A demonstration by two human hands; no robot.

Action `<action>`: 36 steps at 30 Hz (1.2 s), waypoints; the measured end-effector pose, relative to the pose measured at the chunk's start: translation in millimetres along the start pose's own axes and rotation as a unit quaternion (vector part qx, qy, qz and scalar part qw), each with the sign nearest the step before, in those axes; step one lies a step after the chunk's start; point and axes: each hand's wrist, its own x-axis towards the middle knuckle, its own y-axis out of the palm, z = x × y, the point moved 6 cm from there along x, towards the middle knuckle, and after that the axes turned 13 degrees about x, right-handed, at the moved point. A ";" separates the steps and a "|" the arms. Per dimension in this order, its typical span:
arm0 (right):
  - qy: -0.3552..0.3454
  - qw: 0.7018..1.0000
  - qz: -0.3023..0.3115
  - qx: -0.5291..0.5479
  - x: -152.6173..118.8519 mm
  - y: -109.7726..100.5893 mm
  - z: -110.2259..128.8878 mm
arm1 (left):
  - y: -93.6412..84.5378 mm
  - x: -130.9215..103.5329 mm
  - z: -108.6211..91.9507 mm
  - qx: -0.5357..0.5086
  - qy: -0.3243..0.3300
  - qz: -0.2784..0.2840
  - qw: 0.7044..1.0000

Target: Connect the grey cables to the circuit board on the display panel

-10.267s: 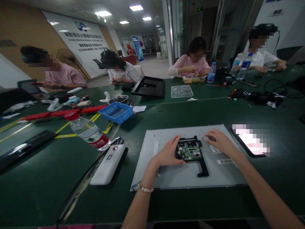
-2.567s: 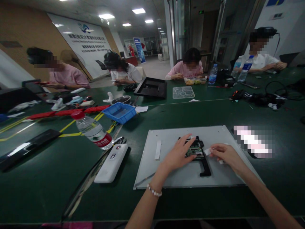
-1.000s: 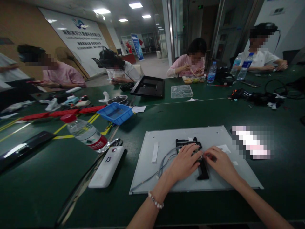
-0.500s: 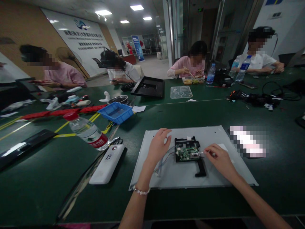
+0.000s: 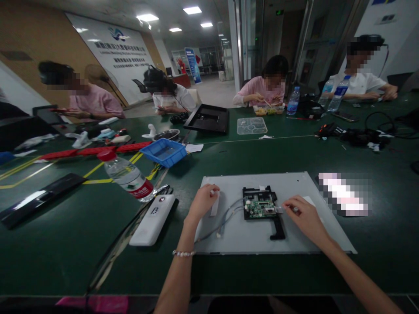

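A pale flat panel (image 5: 262, 242) lies in front of me, bearing a black bracket (image 5: 278, 229) with a green circuit board (image 5: 258, 208). My left hand (image 5: 203, 201) hovers over the panel's left side, fingers loosely curled and apart, with no held thing visible. Beside its fingertips is a white strip (image 5: 214, 206); whether they touch, I cannot tell. My right hand (image 5: 301, 213) is closed in a pinch on a short, flat whitish cable (image 5: 279, 209) at the board's right edge. Thin grey wires (image 5: 225, 220) run from the board's left side across the panel.
To the left lie a white power bank (image 5: 153, 220), a tilted water bottle (image 5: 131, 176) and a long black bar (image 5: 41, 198). A blue tray (image 5: 165, 152) and a black frame (image 5: 207, 118) are farther back. A blurred bright phone-like object (image 5: 343, 194) lies right. Several people sit opposite.
My left hand has moved left, away from the board, uncovering the white strip and more of the wires. My right hand stays at the board's right edge. The view has shifted slightly.
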 end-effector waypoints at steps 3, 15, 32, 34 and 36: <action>-0.004 1.000 -0.005 0.003 0.1 -1.2 -0.3 | -4.8 1.2 2.2 -0.010 -0.016 -0.017 1.000; -0.056 0.998 -0.042 0.001 1.1 -0.2 45.4 | -29.2 -26.2 -19.1 -0.174 -0.082 -0.041 0.980; -0.261 0.935 0.182 -0.157 -31.5 132.8 109.5 | -12.5 -64.6 -51.1 0.055 -0.026 -0.139 0.988; -0.256 0.935 0.188 -0.161 -32.3 135.6 111.1 | -9.3 -74.4 -61.2 0.099 0.003 -0.135 0.986; -0.246 0.934 0.197 -0.166 -33.0 138.1 110.2 | -0.3 -82.3 -68.0 0.130 0.031 -0.104 0.986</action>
